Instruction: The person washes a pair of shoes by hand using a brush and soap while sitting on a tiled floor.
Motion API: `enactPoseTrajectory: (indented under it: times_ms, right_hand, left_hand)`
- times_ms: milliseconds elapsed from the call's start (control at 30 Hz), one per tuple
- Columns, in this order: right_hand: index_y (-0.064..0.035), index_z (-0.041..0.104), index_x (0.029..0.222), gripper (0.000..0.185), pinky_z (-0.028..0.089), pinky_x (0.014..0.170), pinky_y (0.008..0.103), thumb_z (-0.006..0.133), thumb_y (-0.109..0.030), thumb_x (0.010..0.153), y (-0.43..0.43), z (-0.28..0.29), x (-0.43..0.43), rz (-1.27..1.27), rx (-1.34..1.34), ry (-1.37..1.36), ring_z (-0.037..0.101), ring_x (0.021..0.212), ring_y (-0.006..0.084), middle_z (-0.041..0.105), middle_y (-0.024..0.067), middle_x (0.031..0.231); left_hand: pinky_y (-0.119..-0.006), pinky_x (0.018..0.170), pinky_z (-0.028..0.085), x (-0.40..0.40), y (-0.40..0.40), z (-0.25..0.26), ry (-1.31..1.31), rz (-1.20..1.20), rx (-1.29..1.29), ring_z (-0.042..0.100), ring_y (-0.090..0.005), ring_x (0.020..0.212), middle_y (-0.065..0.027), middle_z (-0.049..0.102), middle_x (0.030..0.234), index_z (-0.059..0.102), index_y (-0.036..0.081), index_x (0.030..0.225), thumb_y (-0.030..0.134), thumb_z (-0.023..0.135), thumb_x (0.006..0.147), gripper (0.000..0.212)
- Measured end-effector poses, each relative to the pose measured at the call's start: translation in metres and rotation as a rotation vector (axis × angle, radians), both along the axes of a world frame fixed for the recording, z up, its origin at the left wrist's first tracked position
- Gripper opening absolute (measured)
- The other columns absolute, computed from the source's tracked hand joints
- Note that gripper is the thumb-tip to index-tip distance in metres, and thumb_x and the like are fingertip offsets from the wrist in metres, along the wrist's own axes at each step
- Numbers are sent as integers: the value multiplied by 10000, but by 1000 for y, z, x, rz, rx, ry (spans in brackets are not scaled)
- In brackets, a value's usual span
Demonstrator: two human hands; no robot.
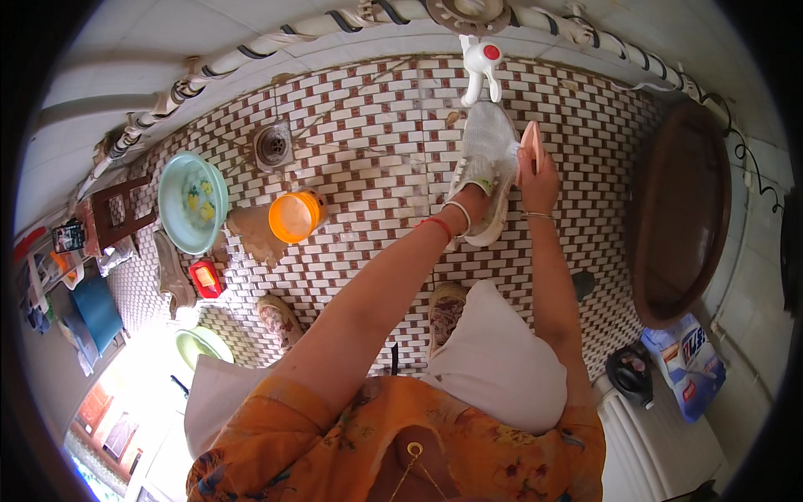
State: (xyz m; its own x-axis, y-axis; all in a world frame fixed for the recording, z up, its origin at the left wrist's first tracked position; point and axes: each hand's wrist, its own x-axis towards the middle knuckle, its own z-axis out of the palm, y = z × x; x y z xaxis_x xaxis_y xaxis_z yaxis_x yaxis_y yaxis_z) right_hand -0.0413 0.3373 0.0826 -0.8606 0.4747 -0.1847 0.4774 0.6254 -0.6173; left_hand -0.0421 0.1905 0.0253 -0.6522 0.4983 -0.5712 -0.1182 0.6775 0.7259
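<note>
A light grey mesh sneaker (489, 132) is held above the tiled floor, its toe pointing up the picture, just below a white plastic tap (482, 66) with a red mark. My left hand (473, 204) reaches into the shoe's opening; its fingers are hidden inside, and the shoe is on it. In my right hand (539, 185) is a pink-handled scrub brush (531, 147), its pale bristles against the right side of the shoe's upper.
Left are a green basin (221, 201) holding water, an orange bucket (321, 207), a floor drain (273, 146), a red soap dish (206, 280) and another shoe (169, 270). A brown tub (721, 219) leans right, above a blue detergent bag (687, 367) and dark bottle (629, 376).
</note>
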Motion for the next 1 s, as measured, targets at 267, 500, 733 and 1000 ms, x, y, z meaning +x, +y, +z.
enactPoseTrajectory:
  times_ms: [267, 500, 733, 1000]
  right_hand:
    - [9, 525, 1165, 467, 486, 658, 317, 624, -368, 907, 10, 8, 59, -86, -294, -23, 602, 784, 212, 601, 116, 977]
    - [48, 484, 1176, 511, 500, 679, 353, 657, -311, 856, 61, 4, -56, -71, -90, 255, 626, 794, 213, 607, 106, 915]
    - [-66, 584, 1134, 453, 514, 778, 440, 681, -337, 784, -9, -44, -153, 269, 277, -93, 633, 918, 361, 644, 183, 1017]
    - [-56, 642, 1003, 373, 512, 710, 409, 670, -338, 761, -52, -29, -141, 367, -21, 93, 648, 786, 345, 668, 171, 868]
  left_hand:
    - [-351, 928, 479, 0, 17, 39, -80, -369, -117, 585, -294, 1086, -160, 567, 1266, 537, 56, 1270, 113, 417, 956, 340]
    - [-436, 807, 523, 4, 38, 79, -487, -219, -350, 638, -283, 947, -79, 646, 1119, 583, 71, 1168, 270, 629, 850, 378]
    - [-448, 849, 504, 31, 31, 22, -242, -127, -75, 615, -309, 1017, -130, 623, 1175, 563, 113, 1220, 286, 629, 845, 419]
    - [-464, 773, 529, 23, 13, 51, -134, -88, -86, 641, -286, 962, -119, 656, 1104, 607, 112, 1128, 304, 680, 803, 384]
